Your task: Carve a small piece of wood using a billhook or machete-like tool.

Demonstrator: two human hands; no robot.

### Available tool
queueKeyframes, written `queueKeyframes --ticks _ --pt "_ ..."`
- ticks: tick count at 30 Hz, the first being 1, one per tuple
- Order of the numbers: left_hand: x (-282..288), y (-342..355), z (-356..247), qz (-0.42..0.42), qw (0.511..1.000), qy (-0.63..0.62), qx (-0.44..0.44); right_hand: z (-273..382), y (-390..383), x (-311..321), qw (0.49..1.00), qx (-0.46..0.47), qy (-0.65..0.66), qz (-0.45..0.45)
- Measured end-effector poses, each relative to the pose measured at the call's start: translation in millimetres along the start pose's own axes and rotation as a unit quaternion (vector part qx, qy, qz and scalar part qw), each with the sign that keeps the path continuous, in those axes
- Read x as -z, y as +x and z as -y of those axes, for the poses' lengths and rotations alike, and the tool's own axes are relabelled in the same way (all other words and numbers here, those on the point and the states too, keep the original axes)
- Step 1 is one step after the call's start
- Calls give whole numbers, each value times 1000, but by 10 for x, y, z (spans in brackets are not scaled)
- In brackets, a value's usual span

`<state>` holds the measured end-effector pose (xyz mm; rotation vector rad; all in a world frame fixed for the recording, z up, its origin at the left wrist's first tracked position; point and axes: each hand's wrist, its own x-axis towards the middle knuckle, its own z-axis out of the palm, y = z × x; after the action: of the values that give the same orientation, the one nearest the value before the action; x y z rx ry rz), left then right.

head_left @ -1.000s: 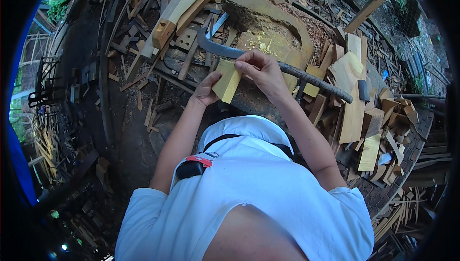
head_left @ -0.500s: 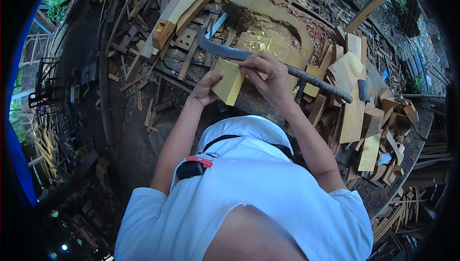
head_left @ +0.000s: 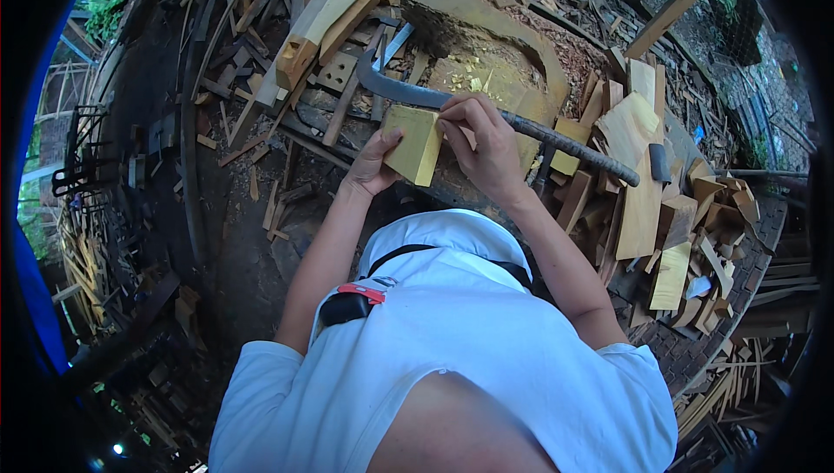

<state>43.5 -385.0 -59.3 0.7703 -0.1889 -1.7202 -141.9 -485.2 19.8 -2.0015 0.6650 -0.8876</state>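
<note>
A yellow wooden block (head_left: 413, 145) is gripped at its left side by my left hand (head_left: 375, 163), thumb on the face and fingers behind it. My right hand (head_left: 483, 145) is at the block's upper right edge, its thumb and fingers pinched together. Whatever may be between those fingertips is too small or hidden to make out. Just beyond both hands lies a long curved tool (head_left: 407, 92), like an adze, with a bluish metal blade at its left end and a dark handle (head_left: 578, 147) running to the right behind my right hand.
A chopping block (head_left: 512, 82) strewn with yellow chips lies beyond the tool. Pale boards (head_left: 638, 186) and offcuts are heaped at the right. Long timbers (head_left: 326, 17) jut in from the far left, with scraps over the ground. A tape measure (head_left: 346, 306) hangs at my waist.
The block has tilted and shifted slightly, its lower corner a little higher and to the right. My right hand has moved slightly along its edge. The curved tool has stayed put.
</note>
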Motion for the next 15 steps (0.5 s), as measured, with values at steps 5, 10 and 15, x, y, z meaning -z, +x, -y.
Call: queueKeyframes --ticks 5,10,15 --pt "58 2 31 -7 1000 -24 10 -97 -80 -83 988 -65 141 -7" --pt "175 3 37 -9 995 -76 62 -75 -62 -24 962 -78 249 83" --pt "80 -64 -8 8 996 47 80 -359 -158 -117 960 -178 177 124"
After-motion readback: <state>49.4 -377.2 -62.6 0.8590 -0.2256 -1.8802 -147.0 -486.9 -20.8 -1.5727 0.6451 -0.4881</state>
